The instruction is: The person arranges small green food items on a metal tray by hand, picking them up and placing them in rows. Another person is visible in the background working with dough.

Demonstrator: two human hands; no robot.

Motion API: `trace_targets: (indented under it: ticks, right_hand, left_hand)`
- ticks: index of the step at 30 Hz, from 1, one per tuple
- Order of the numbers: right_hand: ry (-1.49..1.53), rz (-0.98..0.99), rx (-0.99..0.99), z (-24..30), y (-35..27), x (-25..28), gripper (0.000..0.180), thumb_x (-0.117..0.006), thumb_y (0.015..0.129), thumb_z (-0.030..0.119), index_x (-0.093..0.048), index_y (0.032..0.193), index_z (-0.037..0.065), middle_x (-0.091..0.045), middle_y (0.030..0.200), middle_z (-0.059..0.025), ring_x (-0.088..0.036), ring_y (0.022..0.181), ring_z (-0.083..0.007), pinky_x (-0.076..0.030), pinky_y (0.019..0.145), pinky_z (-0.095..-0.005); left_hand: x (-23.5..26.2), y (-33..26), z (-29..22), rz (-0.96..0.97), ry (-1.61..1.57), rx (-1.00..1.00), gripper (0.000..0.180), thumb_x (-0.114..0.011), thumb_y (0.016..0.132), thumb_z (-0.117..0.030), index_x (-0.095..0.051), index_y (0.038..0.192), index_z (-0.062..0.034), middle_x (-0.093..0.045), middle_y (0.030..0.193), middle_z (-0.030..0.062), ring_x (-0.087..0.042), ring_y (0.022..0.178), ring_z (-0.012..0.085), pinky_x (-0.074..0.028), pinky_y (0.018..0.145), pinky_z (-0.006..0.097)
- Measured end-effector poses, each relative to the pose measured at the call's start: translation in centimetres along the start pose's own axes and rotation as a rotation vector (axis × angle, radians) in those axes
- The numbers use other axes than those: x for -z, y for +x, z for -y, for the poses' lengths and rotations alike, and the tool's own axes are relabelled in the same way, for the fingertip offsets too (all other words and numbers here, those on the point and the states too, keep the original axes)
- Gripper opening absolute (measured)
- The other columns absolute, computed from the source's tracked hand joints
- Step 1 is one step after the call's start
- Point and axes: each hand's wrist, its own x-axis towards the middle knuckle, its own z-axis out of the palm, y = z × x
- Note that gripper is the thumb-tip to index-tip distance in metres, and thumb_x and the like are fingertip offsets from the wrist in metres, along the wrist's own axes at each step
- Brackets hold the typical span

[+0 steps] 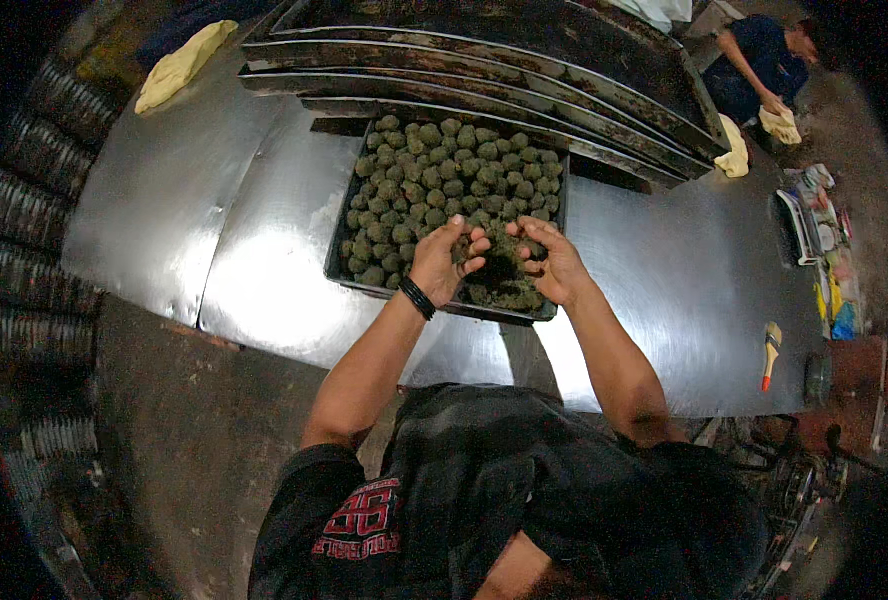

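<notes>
A dark rectangular tray (pixel 340 232) holds many rough, dark green-brown balls (pixel 434 178). Loose crumbly mixture (pixel 504 293) of the same colour lies at its near right. Over the near part of the tray, my left hand (pixel 446 262) is half curled with its fingers apart. A black band circles that wrist. Facing it across a small gap, my right hand (pixel 552 266) is cupped above the loose mixture, fingers bent and apart. I see no ball held in either hand, though the dark insides of the palms are partly hidden.
Stacked dark baking trays (pixel 504 62) stand behind the balls on the shiny metal table (pixel 654 290). A brush (pixel 771 355) lies at right. Yellowish cloths (pixel 186 66) rest at the table's far edges. Another person (pixel 759 70) crouches at far right, holding a pale cloth (pixel 781 125).
</notes>
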Motion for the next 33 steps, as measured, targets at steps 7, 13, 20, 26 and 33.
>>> trace_targets:
  ticks: [7,13,20,26,33]
  right_hand:
    - [0.182,-0.394,0.003,-2.5,-0.5,-2.2,0.04,-0.058,0.081,0.046,-0.038,0.064,0.016,-0.041,0.051,-0.001,-0.032,0.039,-0.01,-0.029,0.039,-0.0237]
    - [0.228,-0.255,0.059,-0.6,-4.7,-0.7,0.018,-0.054,0.086,0.031,-0.051,0.091,0.014,-0.057,0.079,0.0005,-0.048,0.059,-0.0112,-0.035,0.048,-0.02]
    - [0.332,-0.276,0.048,-0.8,-4.5,3.8,0.033,-0.06,0.08,0.045,-0.05,0.084,0.014,-0.05,0.062,0.0001,-0.038,0.044,-0.0083,-0.028,0.036,-0.0202]
    - [0.448,0.121,-0.126,-0.1,-5.8,8.0,0.018,-0.058,0.081,0.027,-0.053,0.088,0.011,-0.055,0.069,-0.0038,-0.047,0.05,-0.0153,-0.036,0.042,-0.0267]
    - [0.168,0.065,-0.07,2.3,-5.4,8.5,0.027,-0.059,0.083,0.036,-0.051,0.078,0.01,-0.054,0.069,-0.0032,-0.039,0.044,-0.0093,-0.031,0.04,-0.0207]
  left_hand:
    - [2.4,2.3,-0.5,0.285,-0.032,0.24,0.042,-0.052,0.083,-0.051,-0.038,0.068,-0.0143,-0.042,0.056,-0.0011,-0.036,0.039,0.0088,-0.027,0.034,0.022]
    - [0.5,1.2,-0.7,0.395,-0.049,0.29,0.027,-0.052,0.087,-0.037,-0.05,0.086,-0.0103,-0.059,0.085,0.0078,-0.059,0.08,0.019,-0.047,0.052,0.023]
    - [-2.4,1.2,2.9,0.537,-0.317,0.349,0.025,-0.053,0.087,-0.036,-0.051,0.079,-0.0128,-0.052,0.072,-0.0011,-0.052,0.058,0.0075,-0.043,0.041,0.019]
    - [-4.0,-1.4,6.3,0.319,-0.32,0.273,0.036,-0.049,0.086,-0.047,-0.046,0.069,-0.0145,-0.046,0.064,-0.0031,-0.045,0.05,0.008,-0.038,0.038,0.019]
    - [-4.1,-3.3,8.7,-0.032,-0.442,0.059,0.038,-0.052,0.082,-0.051,-0.046,0.067,-0.0175,-0.047,0.059,-0.004,-0.041,0.046,0.0059,-0.03,0.033,0.018]
